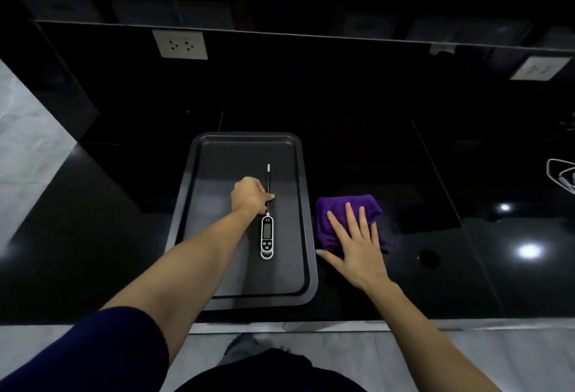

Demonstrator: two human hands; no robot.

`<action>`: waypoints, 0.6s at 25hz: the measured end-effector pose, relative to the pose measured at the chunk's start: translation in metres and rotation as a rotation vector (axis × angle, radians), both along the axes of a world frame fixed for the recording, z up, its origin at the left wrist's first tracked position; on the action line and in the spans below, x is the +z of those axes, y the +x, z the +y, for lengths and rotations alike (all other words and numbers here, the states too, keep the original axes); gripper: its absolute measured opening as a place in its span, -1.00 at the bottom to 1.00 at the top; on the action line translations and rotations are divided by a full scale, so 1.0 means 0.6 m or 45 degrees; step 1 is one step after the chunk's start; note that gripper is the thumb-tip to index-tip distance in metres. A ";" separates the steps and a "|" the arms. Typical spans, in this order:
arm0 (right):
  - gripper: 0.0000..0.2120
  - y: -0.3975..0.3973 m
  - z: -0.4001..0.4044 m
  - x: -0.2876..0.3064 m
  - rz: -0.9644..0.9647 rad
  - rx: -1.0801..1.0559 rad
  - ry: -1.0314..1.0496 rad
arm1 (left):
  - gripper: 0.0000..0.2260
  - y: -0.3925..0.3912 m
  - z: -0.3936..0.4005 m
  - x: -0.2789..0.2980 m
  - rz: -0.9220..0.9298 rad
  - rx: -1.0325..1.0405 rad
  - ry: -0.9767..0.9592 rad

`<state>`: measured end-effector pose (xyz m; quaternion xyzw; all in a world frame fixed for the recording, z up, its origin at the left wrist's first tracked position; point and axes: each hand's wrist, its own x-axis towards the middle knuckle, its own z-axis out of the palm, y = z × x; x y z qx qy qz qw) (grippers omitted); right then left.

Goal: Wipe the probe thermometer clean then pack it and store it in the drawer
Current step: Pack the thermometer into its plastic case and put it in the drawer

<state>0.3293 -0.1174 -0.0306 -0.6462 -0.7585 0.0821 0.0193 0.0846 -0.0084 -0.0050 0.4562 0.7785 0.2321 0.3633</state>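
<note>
A probe thermometer (267, 237) with a black and white body and a thin dark probe lies lengthwise in a dark baking tray (205, 192) on the black counter. My left hand (249, 195) is curled beside the probe, its fingertips touching the probe just above the body; the thermometer still rests on the tray. A folded purple cloth (336, 208) lies on the counter right of the tray. My right hand (357, 242) lies flat on the cloth with its fingers spread.
The black counter's front edge (311, 324) runs just below the tray. A white cable (560, 177) lies at the far right. Wall sockets (180, 44) sit on the dark back panel. Pale floor shows at the left and below.
</note>
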 end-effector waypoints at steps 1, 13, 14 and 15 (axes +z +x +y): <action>-0.17 -0.001 -0.001 0.003 -0.006 0.005 0.004 | -0.82 0.001 -0.002 -0.001 0.018 0.004 0.015; -0.39 -0.042 -0.188 -0.044 0.184 -0.102 0.164 | -0.80 -0.041 -0.114 0.014 0.023 -0.073 0.310; -0.40 -0.048 -0.204 -0.051 0.153 -0.084 0.156 | -0.81 -0.045 -0.139 0.016 -0.012 -0.124 0.355; -0.41 -0.055 -0.219 -0.056 0.118 -0.067 0.147 | -0.82 -0.051 -0.167 0.019 -0.050 -0.169 0.405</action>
